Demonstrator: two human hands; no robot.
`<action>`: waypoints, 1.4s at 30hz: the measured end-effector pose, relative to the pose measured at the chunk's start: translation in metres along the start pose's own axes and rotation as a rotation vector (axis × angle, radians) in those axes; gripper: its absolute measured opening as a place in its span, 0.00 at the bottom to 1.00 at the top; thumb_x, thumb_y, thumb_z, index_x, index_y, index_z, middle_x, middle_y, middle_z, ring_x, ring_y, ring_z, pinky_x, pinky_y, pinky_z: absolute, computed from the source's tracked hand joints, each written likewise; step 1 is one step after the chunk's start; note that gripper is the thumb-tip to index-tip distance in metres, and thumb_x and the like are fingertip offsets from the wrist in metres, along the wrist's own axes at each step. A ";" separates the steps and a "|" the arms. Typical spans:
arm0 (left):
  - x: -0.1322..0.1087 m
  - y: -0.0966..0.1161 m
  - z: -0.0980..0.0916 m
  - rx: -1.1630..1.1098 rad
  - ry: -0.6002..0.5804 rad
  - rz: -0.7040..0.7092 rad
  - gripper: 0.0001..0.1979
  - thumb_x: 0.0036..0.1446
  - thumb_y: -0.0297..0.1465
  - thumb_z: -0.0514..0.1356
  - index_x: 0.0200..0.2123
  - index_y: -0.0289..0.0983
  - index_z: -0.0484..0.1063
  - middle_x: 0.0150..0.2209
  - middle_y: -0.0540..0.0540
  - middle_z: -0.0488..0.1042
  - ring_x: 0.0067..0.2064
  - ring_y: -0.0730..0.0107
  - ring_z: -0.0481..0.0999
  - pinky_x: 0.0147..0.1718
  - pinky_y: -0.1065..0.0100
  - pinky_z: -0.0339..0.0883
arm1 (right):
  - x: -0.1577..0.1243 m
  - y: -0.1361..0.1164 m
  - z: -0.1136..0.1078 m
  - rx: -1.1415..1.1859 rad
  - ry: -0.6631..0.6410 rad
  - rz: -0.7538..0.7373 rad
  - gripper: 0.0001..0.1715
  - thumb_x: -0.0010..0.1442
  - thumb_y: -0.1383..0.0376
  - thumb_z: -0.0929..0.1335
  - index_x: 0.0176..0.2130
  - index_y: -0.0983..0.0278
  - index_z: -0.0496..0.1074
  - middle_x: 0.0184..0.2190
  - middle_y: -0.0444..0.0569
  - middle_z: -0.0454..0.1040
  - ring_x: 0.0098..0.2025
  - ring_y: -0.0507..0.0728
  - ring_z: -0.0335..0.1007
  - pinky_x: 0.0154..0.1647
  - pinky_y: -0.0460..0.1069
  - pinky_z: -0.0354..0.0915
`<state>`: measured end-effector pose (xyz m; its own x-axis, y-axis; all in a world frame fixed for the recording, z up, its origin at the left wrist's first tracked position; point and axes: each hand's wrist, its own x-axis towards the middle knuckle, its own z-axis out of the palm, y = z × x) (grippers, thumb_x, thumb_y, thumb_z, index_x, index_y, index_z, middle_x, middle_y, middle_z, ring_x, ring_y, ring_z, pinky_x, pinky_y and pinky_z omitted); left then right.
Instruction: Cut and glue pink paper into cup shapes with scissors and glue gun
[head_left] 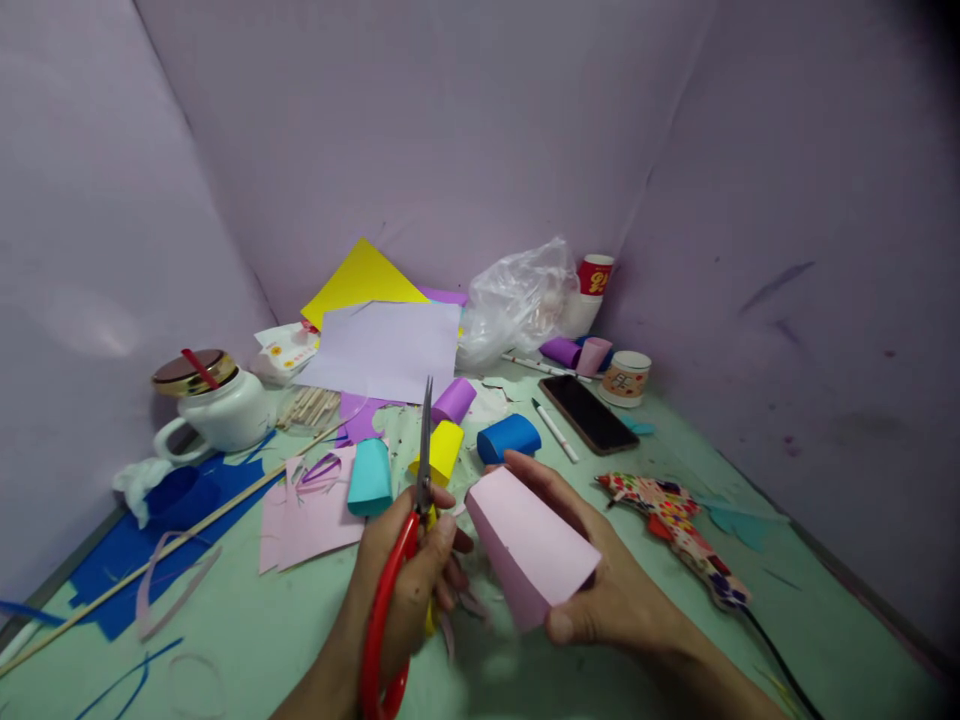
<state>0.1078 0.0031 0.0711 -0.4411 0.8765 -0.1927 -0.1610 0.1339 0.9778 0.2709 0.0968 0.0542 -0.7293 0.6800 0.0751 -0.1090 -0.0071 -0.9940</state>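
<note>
My left hand [420,575] is closed round a pair of scissors with red handles [386,610], their narrow blades pointing up and away. A bit of yellow shows behind its fingers; I cannot make out what it is. Between thumb and fingers, my right hand [600,575] grips a tapered pink paper tube [525,540], tilted, with its wider end towards me. Just beyond the hands lie similar paper tubes: a turquoise one [370,478], a yellow one [445,452], a blue one [509,440] and a purple one [454,400].
Left stands a white mug [229,412] with a gold lid, near blue paper [124,590] and a long stick [195,530]. Coloured sheets [382,345] and a plastic bag [517,305] lie at the back. A phone [589,413], paper cup [625,380] and patterned, corded glue gun [675,530] are right.
</note>
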 end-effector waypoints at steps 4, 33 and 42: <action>0.003 0.004 -0.003 0.090 0.042 0.019 0.17 0.51 0.42 0.62 0.39 0.38 0.67 0.23 0.51 0.72 0.20 0.75 0.68 0.18 0.75 0.60 | 0.001 0.000 -0.004 -0.032 -0.015 -0.014 0.64 0.31 0.49 0.80 0.62 0.56 0.58 0.61 0.57 0.60 0.60 0.72 0.58 0.61 0.65 0.49; -0.003 -0.009 -0.006 0.369 -0.050 0.186 0.26 0.40 0.30 0.60 0.47 0.42 0.72 0.54 0.37 0.73 0.59 0.43 0.67 0.47 0.58 0.68 | -0.001 -0.010 -0.010 -0.011 0.116 -0.119 0.60 0.34 0.46 0.79 0.61 0.56 0.61 0.64 0.56 0.60 0.65 0.72 0.53 0.63 0.65 0.48; -0.005 0.007 -0.004 0.433 -0.121 0.130 0.24 0.44 0.30 0.58 0.48 0.41 0.72 0.53 0.36 0.74 0.57 0.46 0.69 0.46 0.61 0.69 | -0.001 -0.010 -0.013 -0.062 0.090 -0.113 0.55 0.35 0.49 0.79 0.60 0.49 0.63 0.64 0.50 0.61 0.65 0.72 0.52 0.62 0.65 0.51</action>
<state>0.1058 -0.0025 0.0783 -0.3226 0.9431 -0.0808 0.2832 0.1776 0.9425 0.2815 0.1059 0.0627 -0.6510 0.7370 0.1819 -0.1426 0.1166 -0.9829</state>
